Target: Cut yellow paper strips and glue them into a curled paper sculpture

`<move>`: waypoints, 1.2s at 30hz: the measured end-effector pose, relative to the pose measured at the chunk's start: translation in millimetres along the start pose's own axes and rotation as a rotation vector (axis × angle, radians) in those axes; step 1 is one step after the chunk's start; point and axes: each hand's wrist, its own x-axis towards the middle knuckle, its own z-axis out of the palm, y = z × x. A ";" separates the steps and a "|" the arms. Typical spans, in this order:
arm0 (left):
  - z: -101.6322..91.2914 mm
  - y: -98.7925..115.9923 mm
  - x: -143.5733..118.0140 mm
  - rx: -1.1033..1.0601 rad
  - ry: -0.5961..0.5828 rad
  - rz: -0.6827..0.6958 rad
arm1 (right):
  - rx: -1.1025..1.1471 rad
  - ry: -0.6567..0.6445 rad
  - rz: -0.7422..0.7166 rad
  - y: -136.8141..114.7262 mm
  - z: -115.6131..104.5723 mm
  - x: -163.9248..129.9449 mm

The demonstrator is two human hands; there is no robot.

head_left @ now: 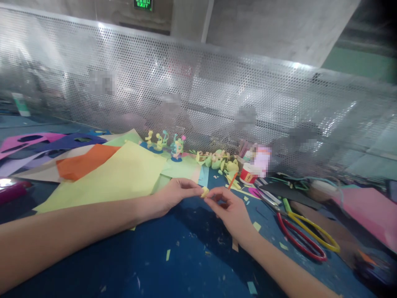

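A small pale yellow piece (204,192), which looks like folded or curled paper, is pinched between both hands above the blue table. My left hand (175,193) grips its left side between thumb and fingertips. From the right, the thumb and index finger of my right hand (228,209) close on the same piece. A thin orange stick (232,181) shows just behind my right hand; whether that hand touches it I cannot tell. Small paper figures (177,150) on blue round bases stand beyond my hands, with a heap of yellow-green paper pieces (220,160) to their right.
Yellow paper sheets (124,174) and an orange sheet (89,161) lie at left. Scissors with red and yellow handles (302,238) rest at right, near pink paper (369,211). A red and white cup (248,174) stands behind. A perforated metal screen (198,95) bounds the table (173,265).
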 end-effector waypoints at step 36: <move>2.6 1.1 -2.2 0.155 -0.102 0.078 | 0.274 -0.082 0.175 3.7 -0.5 4.8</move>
